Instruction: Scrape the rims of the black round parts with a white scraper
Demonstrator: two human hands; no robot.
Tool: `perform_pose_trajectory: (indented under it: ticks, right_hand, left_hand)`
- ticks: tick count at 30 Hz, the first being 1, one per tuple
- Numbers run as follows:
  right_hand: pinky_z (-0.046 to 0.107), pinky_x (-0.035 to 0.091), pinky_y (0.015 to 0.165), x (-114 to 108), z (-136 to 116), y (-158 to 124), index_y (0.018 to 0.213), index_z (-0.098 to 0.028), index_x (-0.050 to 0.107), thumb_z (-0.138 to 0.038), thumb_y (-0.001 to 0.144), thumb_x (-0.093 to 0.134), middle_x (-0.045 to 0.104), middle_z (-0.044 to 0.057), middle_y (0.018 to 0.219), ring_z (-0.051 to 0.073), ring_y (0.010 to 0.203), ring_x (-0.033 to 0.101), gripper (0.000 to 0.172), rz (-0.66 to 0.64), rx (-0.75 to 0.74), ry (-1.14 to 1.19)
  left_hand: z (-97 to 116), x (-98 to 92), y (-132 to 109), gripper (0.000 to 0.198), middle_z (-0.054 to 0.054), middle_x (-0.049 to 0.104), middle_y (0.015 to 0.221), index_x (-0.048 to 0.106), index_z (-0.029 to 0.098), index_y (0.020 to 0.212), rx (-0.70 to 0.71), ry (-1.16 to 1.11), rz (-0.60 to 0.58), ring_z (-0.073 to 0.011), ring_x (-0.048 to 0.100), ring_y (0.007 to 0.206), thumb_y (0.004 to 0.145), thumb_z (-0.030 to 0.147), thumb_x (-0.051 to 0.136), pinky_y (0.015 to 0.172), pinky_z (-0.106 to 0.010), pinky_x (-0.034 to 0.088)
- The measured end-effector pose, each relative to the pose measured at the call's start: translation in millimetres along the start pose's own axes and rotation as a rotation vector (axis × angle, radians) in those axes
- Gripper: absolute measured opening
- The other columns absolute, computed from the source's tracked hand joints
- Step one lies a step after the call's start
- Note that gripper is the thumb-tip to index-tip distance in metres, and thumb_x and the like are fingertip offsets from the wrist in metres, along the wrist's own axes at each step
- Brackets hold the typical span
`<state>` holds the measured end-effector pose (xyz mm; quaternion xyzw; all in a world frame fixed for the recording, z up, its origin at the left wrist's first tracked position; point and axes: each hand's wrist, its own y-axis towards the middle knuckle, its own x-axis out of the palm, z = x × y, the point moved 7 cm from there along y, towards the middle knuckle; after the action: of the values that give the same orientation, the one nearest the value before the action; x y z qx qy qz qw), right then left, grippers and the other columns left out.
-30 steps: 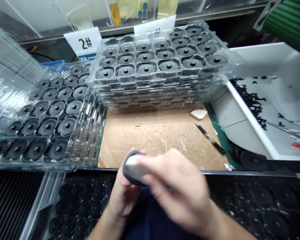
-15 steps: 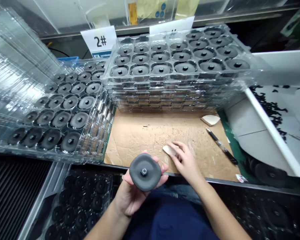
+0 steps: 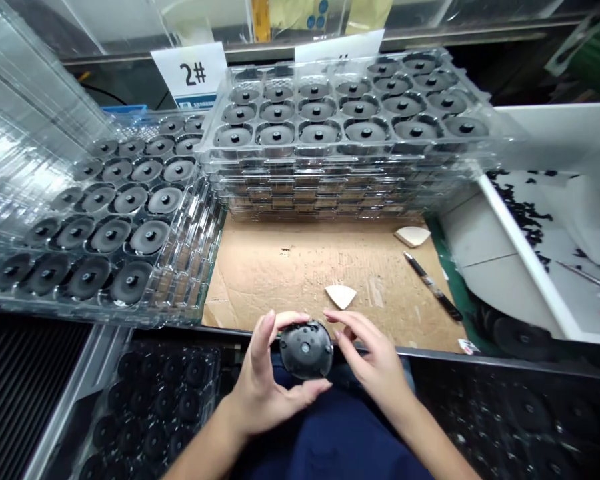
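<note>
Left hand (image 3: 263,380): grips 1 dark disc part (image 3: 306,349) at its rim, fingers over the top edge, thumb under the lower edge. Disc sits between the 2 hands, just above the lap, central hub facing up.

Right hand (image 3: 375,363): fingers loosely spread and curved, tips just beside the disc's right rim; contact cannot be confirmed.

Ahead of the hands: cardboard sheet (image 3: 280,280) with 1 pale wedge-shaped piece (image 3: 340,295) nearest the right hand; a 2nd wedge (image 3: 413,236) and a black-and-silver pen (image 3: 433,285) further right. Beyond: stacked clear trays (image 3: 330,163) of similar discs, card marked "2#" (image 3: 189,67) behind them. Left of the hands: 2nd clear tray stack (image 3: 195,267). Right: white bin (image 3: 525,253) holding black scraps.
</note>
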<state>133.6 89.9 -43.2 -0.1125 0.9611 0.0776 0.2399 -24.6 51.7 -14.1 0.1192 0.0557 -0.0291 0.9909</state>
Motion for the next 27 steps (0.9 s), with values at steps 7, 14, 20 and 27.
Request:
perform_pose_trajectory:
  ticks: [7,14,20,27]
  right_hand:
    - [0.025,0.051,0.063,-14.3,-19.0,-6.4,0.098,-0.021,0.065,-0.024,0.083,0.059,0.066,0.003,0.081,0.015,0.071,0.062,0.017,0.002,0.130,0.252]
    - [0.027,0.046,0.064,16.8,-41.1,-1.9,0.087,-0.024,0.072,-0.025,0.072,0.071,0.063,0.001,0.074,0.014,0.068,0.056,0.015,-0.385,0.219,0.489]
    - [0.023,0.045,0.051,53.5,6.1,-11.4,0.088,-0.025,0.062,-0.048,0.074,0.066,0.055,-0.002,0.064,0.012,0.053,0.053,0.028,-0.332,0.423,0.716]
    - [0.034,0.050,0.065,121.4,-13.6,-30.7,0.092,-0.025,0.066,-0.040,0.078,0.061,0.067,0.004,0.082,0.022,0.073,0.062,0.022,-0.615,0.186,0.356]
  left_hand:
    - [1.3,-2.3,-5.5,0.114,-0.005,0.056,0.119,0.000,0.043,0.139,0.026,0.156,-0.024,-0.0216,0.056,0.108,0.061,0.009,0.076,0.096,-0.038,0.040]
    - [-9.1,-4.1,-13.7,0.096,-0.006,0.056,0.122,0.015,0.037,0.141,-0.114,0.133,-0.086,-0.0230,0.053,0.111,0.067,0.019,0.073,0.097,-0.036,0.038]
    - [-26.9,-14.5,-32.6,0.032,-0.007,0.070,0.101,0.067,0.022,0.106,-0.414,0.083,-0.152,-0.0219,0.061,0.092,0.077,0.035,0.062,0.084,-0.031,0.044]
    - [-78.5,-71.2,-141.0,0.026,-0.003,0.070,0.078,0.067,0.013,0.082,-0.777,0.142,0.102,-0.0164,0.064,0.074,0.083,0.036,0.055,0.070,-0.030,0.050]
